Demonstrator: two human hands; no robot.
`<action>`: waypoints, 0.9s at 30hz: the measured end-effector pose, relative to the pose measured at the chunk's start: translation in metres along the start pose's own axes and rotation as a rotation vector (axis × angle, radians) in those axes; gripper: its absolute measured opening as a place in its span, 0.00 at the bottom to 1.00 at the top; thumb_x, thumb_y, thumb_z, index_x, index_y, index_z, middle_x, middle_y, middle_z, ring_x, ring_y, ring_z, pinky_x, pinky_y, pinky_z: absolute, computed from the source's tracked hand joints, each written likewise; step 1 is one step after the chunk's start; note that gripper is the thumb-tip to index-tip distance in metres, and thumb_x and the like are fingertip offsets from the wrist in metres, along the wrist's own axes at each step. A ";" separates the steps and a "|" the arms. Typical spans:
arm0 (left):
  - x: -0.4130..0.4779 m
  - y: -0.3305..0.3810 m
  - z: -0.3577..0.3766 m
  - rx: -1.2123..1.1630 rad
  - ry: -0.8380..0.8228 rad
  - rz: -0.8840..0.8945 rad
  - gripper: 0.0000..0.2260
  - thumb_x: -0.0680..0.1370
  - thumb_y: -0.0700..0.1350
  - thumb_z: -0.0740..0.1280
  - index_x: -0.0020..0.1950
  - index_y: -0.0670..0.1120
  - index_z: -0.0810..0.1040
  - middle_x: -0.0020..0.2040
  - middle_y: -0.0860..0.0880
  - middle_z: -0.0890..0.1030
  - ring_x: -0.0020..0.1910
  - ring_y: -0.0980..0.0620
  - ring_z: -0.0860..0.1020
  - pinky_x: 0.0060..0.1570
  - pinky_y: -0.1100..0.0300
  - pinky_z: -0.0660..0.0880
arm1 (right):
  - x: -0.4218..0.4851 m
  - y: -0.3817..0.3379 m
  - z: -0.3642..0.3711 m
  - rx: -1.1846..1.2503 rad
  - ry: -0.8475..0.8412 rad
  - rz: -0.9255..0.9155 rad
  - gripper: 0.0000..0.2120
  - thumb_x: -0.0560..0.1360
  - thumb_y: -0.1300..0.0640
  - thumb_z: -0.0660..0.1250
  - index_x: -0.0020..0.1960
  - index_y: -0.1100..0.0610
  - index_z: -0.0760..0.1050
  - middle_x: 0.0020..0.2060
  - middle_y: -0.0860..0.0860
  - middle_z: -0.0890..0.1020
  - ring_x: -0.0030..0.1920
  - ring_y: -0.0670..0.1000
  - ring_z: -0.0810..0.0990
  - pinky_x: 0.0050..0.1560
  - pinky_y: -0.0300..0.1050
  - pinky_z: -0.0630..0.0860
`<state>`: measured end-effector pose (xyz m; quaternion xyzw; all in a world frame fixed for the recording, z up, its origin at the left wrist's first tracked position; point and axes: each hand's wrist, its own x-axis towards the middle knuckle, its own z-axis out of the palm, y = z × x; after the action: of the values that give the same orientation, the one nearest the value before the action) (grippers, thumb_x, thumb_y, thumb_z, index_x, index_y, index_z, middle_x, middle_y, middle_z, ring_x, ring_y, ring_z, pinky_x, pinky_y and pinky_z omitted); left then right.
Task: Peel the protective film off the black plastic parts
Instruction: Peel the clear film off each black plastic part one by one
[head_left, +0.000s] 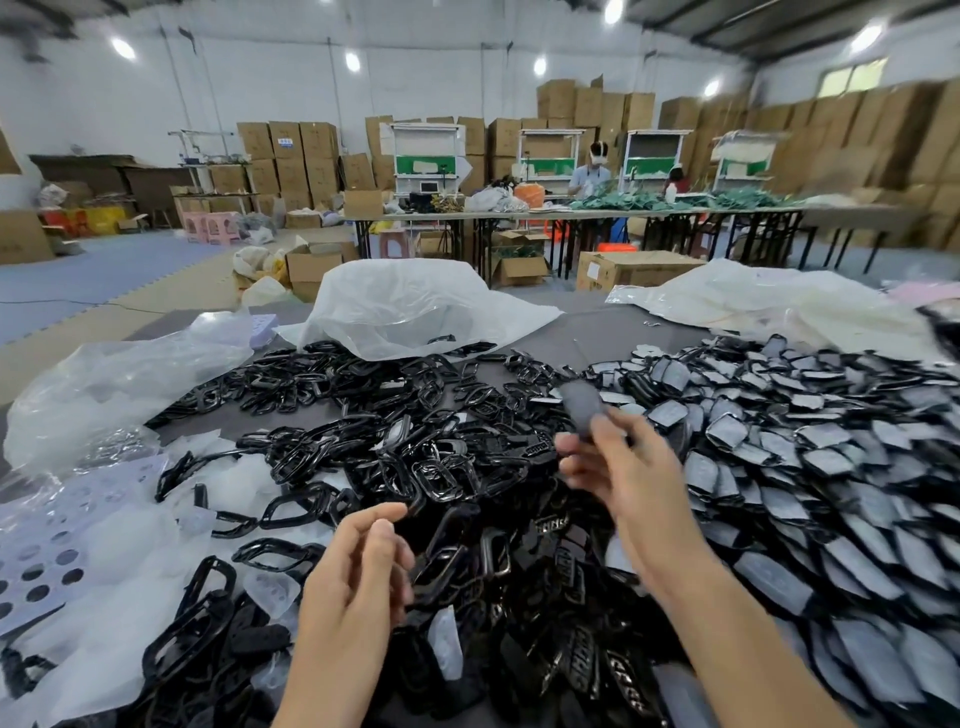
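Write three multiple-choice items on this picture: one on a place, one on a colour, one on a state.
1. The heap of film-covered parts lies: A) on the table's right side; B) on its left side; C) on the floor.
2. Their film looks: A) red; B) grey; C) green.
3. The person's right grip: A) lies flat; B) is empty; C) holds a part.
Key: A, the heap spreads over the right side; B, pale grey sheets cover the parts; C, it pinches the raised part.
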<state>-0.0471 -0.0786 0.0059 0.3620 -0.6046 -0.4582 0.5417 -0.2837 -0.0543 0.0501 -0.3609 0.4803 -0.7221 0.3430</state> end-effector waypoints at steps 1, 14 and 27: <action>0.000 0.000 0.000 0.010 -0.002 0.008 0.10 0.77 0.55 0.60 0.49 0.60 0.80 0.35 0.49 0.80 0.29 0.52 0.75 0.28 0.62 0.73 | 0.017 -0.017 -0.014 0.047 0.141 -0.041 0.16 0.83 0.56 0.62 0.70 0.55 0.68 0.42 0.58 0.87 0.36 0.51 0.85 0.35 0.39 0.81; -0.006 -0.008 -0.001 0.840 -0.034 0.342 0.07 0.79 0.43 0.67 0.52 0.55 0.80 0.41 0.61 0.80 0.40 0.60 0.78 0.42 0.64 0.76 | -0.043 0.016 0.042 -0.270 0.079 -0.117 0.23 0.83 0.45 0.59 0.75 0.36 0.55 0.48 0.41 0.85 0.42 0.47 0.86 0.43 0.41 0.82; 0.038 -0.026 -0.083 1.518 0.023 -0.154 0.29 0.78 0.68 0.49 0.76 0.58 0.63 0.73 0.50 0.70 0.72 0.46 0.66 0.70 0.50 0.61 | -0.074 0.093 0.092 -1.224 -0.401 -0.387 0.15 0.84 0.48 0.54 0.67 0.41 0.72 0.61 0.36 0.75 0.66 0.39 0.66 0.70 0.30 0.54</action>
<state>0.0277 -0.1358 -0.0072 0.6809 -0.7212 0.0505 0.1169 -0.1541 -0.0607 -0.0258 -0.6970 0.6566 -0.2871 0.0238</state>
